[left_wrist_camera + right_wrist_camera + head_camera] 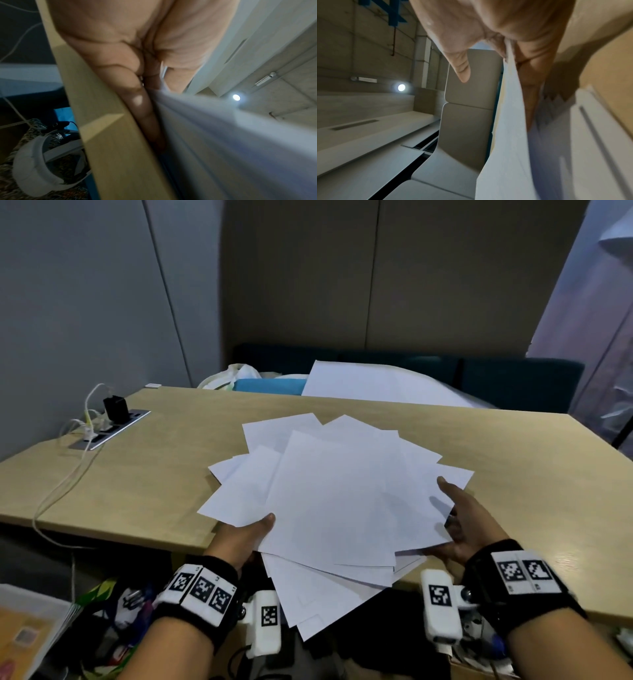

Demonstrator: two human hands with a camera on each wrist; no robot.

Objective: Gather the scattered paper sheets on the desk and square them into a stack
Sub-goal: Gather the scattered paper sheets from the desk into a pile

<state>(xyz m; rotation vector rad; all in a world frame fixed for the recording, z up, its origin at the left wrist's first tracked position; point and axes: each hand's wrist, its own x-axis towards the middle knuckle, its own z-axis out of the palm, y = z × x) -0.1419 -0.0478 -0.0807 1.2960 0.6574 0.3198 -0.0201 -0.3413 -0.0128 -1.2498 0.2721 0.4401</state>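
Note:
Several white paper sheets (342,494) lie fanned out and askew, half on the wooden desk (154,474) and half hanging past its front edge. My left hand (246,539) grips the fan's near-left edge, thumb on top and fingers underneath; the left wrist view shows the paper (240,148) pinched there beside the desk edge (111,135). My right hand (462,529) holds up the right edge with straight fingers slid among the sheets (505,135). Its thumb (460,67) stands lifted off the paper.
A power strip with a black charger and white cables (113,422) sits at the desk's far left. More white sheets (376,385) and a blue item lie behind the desk. Bags and clutter (113,604) fill the floor below.

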